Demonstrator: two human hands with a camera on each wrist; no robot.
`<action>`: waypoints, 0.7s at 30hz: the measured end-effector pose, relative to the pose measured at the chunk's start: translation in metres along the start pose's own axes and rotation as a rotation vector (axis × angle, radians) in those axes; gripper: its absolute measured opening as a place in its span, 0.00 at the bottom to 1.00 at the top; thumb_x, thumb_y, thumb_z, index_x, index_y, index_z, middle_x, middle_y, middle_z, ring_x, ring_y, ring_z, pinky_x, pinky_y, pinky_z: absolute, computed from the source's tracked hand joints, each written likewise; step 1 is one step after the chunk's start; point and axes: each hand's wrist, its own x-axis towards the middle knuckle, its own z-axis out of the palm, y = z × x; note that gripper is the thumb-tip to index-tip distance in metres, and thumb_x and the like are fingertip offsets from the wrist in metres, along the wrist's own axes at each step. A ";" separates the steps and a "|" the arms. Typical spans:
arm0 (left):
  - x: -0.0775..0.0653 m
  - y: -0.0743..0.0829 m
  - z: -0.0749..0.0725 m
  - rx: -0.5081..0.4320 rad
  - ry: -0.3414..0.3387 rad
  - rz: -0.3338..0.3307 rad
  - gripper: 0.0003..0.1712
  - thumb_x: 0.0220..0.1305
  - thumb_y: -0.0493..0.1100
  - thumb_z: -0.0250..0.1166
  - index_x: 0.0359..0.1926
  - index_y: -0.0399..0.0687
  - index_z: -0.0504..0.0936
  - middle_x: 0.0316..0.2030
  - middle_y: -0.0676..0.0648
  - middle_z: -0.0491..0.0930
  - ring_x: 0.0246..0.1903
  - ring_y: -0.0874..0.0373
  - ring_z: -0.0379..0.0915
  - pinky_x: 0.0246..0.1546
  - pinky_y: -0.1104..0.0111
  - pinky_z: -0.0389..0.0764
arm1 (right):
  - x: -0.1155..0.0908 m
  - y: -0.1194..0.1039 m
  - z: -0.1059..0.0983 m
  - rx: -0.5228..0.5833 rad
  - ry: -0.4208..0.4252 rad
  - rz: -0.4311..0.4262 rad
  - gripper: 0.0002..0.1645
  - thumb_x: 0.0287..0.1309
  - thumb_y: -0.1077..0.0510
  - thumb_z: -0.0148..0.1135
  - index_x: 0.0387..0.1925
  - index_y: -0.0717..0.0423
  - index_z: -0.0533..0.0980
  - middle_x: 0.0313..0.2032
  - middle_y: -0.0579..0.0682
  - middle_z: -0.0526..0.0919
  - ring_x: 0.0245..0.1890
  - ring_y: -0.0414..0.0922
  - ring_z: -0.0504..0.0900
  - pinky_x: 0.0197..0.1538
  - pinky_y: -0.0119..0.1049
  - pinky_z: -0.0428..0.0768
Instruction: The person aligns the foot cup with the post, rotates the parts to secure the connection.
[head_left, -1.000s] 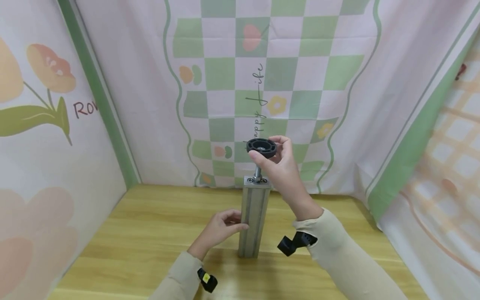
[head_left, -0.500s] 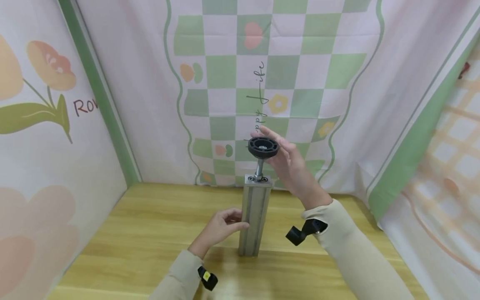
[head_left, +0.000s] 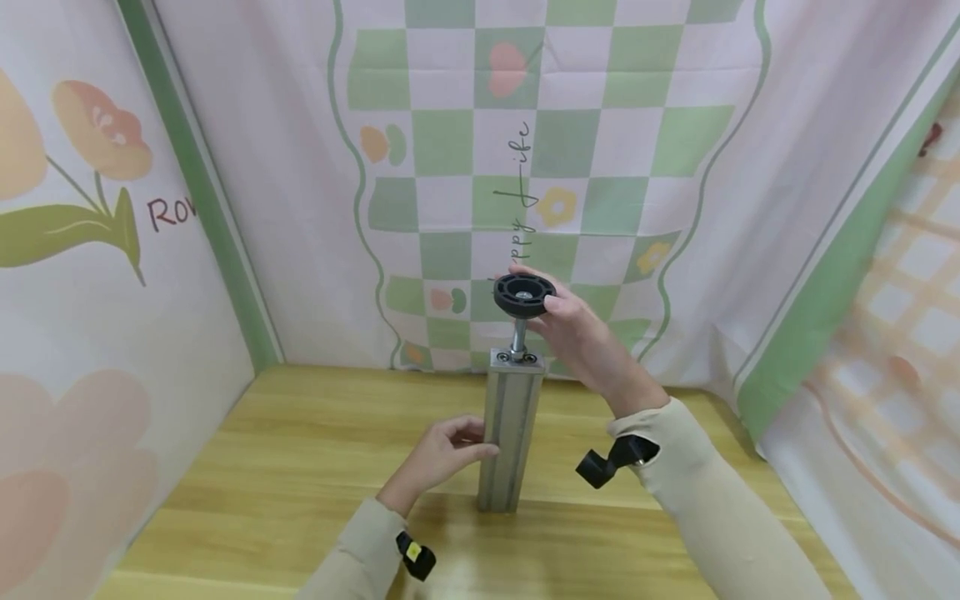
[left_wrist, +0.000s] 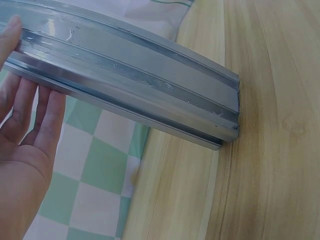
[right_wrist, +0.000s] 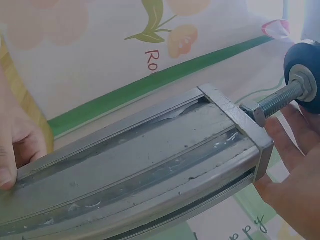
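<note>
An upright aluminium profile [head_left: 510, 442] stands on the wooden table in the head view. Its top carries an end plate [right_wrist: 235, 117], from which the threaded rod [right_wrist: 282, 99] and nut of a levelling foot rise. The foot's round black base [head_left: 517, 309] faces up. My left hand [head_left: 437, 456] holds the profile's lower half from the left, thumb on the near side and fingers behind. At the top right, my right hand [head_left: 588, 343] grips the foot's rim, thumb on the near right edge and fingers behind it. Part of those fingers is hidden by the base.
The wooden table [head_left: 315, 433] reaches back to a curtain [head_left: 442, 150] with green and white checks. Printed cloth walls [head_left: 75, 333] close off the left and right sides. A small black camera [head_left: 611, 462] sits on the right wrist.
My right hand let go of the foot's rim, opened and shifted right, then took the rim again with the thumb farther right. My left hand and the profile stay put.
</note>
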 end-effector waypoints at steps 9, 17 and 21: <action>-0.001 0.000 0.000 -0.014 -0.005 0.001 0.22 0.62 0.54 0.73 0.52 0.50 0.83 0.46 0.52 0.83 0.47 0.56 0.79 0.49 0.65 0.82 | -0.002 0.004 0.008 -0.090 0.096 -0.025 0.40 0.68 0.48 0.47 0.75 0.63 0.54 0.68 0.58 0.66 0.68 0.51 0.64 0.72 0.50 0.55; -0.001 0.000 -0.001 -0.018 -0.005 -0.007 0.23 0.62 0.53 0.73 0.53 0.47 0.83 0.46 0.50 0.82 0.48 0.56 0.79 0.50 0.64 0.81 | -0.002 0.005 0.014 -0.200 0.177 -0.080 0.34 0.67 0.53 0.47 0.71 0.62 0.59 0.61 0.59 0.70 0.61 0.52 0.70 0.66 0.38 0.66; -0.002 0.002 -0.002 -0.003 -0.005 -0.014 0.23 0.62 0.53 0.73 0.53 0.47 0.83 0.47 0.50 0.82 0.48 0.55 0.79 0.51 0.64 0.81 | -0.003 0.004 0.019 -0.244 0.267 -0.055 0.31 0.65 0.53 0.51 0.68 0.57 0.62 0.57 0.57 0.74 0.57 0.49 0.73 0.62 0.37 0.70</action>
